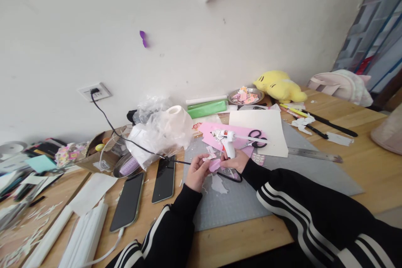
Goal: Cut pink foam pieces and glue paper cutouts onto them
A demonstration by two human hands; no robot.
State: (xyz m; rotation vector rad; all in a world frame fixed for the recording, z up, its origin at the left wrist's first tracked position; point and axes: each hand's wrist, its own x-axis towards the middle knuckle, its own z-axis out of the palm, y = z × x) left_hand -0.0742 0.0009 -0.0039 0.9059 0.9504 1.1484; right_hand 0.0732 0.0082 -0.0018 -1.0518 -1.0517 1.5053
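My left hand (197,171) and my right hand (236,161) meet over a grey cutting mat (251,194), both pinched on one small pink paper piece (215,164). A white glue gun (226,141) stands just behind my right hand, its black cord (125,138) running to a wall socket (94,91). Black-handled scissors (256,138) lie on pink paper (209,132) beside a cream sheet (266,132). Both sleeves are black with white stripes.
Two phones (128,201) (163,178) lie left of the mat. A crumpled plastic bag (158,132), a green roll (207,109), a dish of scraps (246,96) and a yellow plush toy (281,86) line the back. A steel ruler (314,154) and pens (317,121) lie right.
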